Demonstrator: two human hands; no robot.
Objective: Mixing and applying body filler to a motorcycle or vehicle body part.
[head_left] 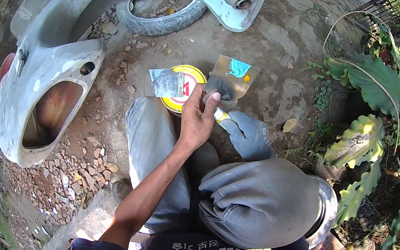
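A patchy grey-white vehicle body shell sweeps across bare ground, beyond and to the left of a round, yellow-rimmed tin. We see a seated worker's grey-trousered legs bent on the tin's near side, with broad-leaved plants well off to its right. Broken stones scatter to its near left, while a worn tyre lies flat beyond it, by the shell.

Just to the near right of the tin, we find the gloved right hand, its fingers drawn together. The bare left hand reaches up at the tin's right edge, thumb and fingers clamped on the near edge of a flat plate that is held right of the tin. A second flat piece rests across the tin's lid, on its left part. Clamped in the gloved fingers, right of the tin, is a slim white-and-yellow item; tube or handle, we cannot tell. The plate carries turquoise paste and, smaller still, a yellow-orange dab.
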